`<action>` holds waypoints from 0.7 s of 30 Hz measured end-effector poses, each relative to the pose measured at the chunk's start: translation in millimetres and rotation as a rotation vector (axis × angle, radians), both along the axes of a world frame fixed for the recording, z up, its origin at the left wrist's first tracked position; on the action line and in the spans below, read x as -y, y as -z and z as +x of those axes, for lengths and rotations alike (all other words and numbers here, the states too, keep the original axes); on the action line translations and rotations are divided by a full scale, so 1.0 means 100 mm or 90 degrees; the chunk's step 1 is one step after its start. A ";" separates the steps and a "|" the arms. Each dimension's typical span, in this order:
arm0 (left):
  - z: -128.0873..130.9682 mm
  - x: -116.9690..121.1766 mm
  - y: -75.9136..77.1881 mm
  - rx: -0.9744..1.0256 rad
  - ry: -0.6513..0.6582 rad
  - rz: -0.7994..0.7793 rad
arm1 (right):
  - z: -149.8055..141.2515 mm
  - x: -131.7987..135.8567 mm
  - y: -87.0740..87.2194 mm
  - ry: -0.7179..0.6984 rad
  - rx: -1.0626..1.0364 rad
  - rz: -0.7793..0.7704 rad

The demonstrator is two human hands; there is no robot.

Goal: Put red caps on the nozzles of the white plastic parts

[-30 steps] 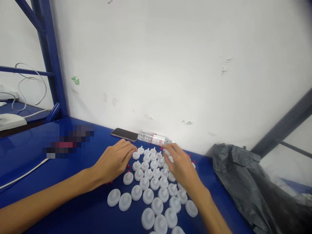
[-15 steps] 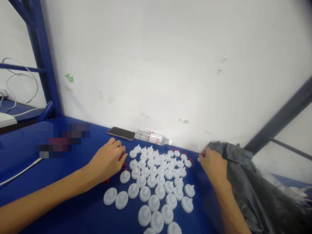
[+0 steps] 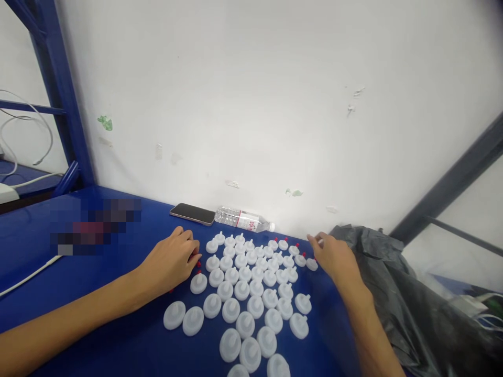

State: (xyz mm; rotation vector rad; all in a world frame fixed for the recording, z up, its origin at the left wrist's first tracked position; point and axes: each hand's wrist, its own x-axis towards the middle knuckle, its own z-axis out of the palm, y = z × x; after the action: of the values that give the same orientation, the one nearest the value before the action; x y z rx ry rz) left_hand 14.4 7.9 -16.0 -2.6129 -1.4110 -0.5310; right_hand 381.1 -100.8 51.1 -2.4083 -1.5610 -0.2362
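Left hand point(image 3: 172, 256) curled beside red caps point(image 3: 198, 264) (fingertips hidden, cannot tell whether gripping anything). Right hand point(image 3: 336, 256) loose, fingers parted, near red-tipped white disc point(image 3: 312, 265).

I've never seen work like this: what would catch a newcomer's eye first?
Most likely the crowd of white discs, some with red tips, spread mid-picture over the blue table. The left hand and right hand flank them. Behind, a clear bottle lies on its side beside a phone, near the wall.
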 end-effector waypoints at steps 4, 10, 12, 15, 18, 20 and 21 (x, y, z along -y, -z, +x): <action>0.01 0.01 0.00 -0.001 -0.002 -0.013 | -0.16 -0.02 -0.06 -0.183 -0.093 -0.048; 0.03 0.04 -0.03 0.006 -0.006 -0.029 | -0.18 -0.06 0.04 -0.266 -0.147 -0.093; 0.03 0.04 -0.03 0.005 -0.005 -0.037 | -0.15 -0.06 0.04 -0.259 -0.142 -0.072; 0.03 0.02 -0.02 0.007 -0.003 -0.049 | -0.11 -0.07 0.03 -0.212 -0.120 -0.012; 0.03 0.02 -0.01 0.014 -0.003 -0.058 | -0.12 -0.09 0.03 -0.180 -0.103 0.041; 0.02 0.02 -0.01 0.022 -0.003 -0.061 | -0.16 -0.11 0.04 -0.184 -0.093 0.062; 0.02 0.02 -0.01 0.025 -0.002 -0.063 | -0.19 -0.11 0.05 -0.190 -0.085 0.071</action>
State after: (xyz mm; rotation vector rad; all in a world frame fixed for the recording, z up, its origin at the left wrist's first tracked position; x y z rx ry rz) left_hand 16.7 6.1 -15.3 -2.6898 -1.4910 -0.5287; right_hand 362.6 -89.3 46.2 -2.0311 -1.7650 -0.0975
